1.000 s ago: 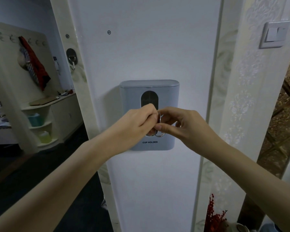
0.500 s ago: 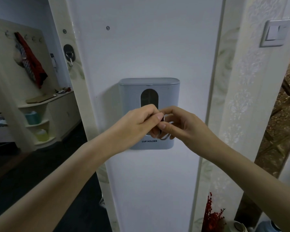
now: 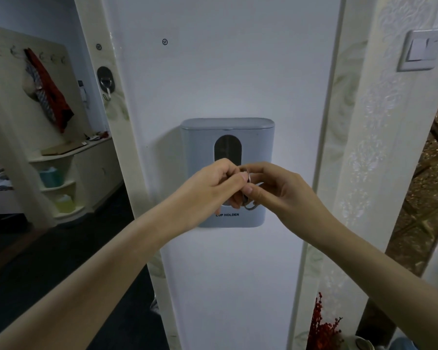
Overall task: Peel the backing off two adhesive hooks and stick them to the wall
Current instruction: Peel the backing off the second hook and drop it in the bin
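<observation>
Curled fingers are hiding most of the adhesive hook [image 3: 248, 176]; only its thin shiny metal rim and bent tip are showing. The left hand [image 3: 213, 188] and right hand [image 3: 281, 190] are both pinching it between them, before a smooth grey plastic cup holder [image 3: 262, 147].

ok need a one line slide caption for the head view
Left hand and right hand pinch an adhesive hook before the grey cup holder; another hook sits stuck at upper left.

Two hands [image 3: 213, 188] [image 3: 281, 190], two adhesive hooks [image 3: 248, 176] [image 3: 106, 80], one cup holder [image 3: 200, 147], one light switch [image 3: 420, 50].
</observation>
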